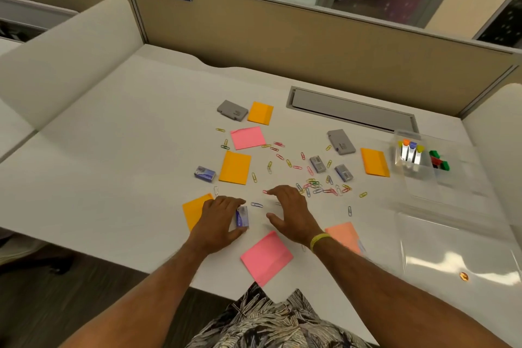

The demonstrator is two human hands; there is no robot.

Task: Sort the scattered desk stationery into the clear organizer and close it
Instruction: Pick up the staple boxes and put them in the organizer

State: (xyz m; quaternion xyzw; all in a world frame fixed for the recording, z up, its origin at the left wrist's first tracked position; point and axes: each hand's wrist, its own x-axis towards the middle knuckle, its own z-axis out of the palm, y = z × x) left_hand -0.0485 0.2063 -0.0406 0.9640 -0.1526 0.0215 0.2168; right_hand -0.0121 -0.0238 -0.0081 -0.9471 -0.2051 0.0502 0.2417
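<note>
My left hand closes around a small blue staple box near the desk's front edge. My right hand hovers just to its right, fingers spread, holding nothing, above loose paper clips. Several coloured paper clips lie scattered across the middle. Orange and pink sticky-note pads lie around them, along with more staple boxes and grey cases. The clear organizer stands open at the right, holding highlighters and green and red clips.
The organizer's clear lid lies flat at the right front with a small orange disc on it. A grey cable hatch sits at the back of the desk. Beige partition walls enclose the back and both sides.
</note>
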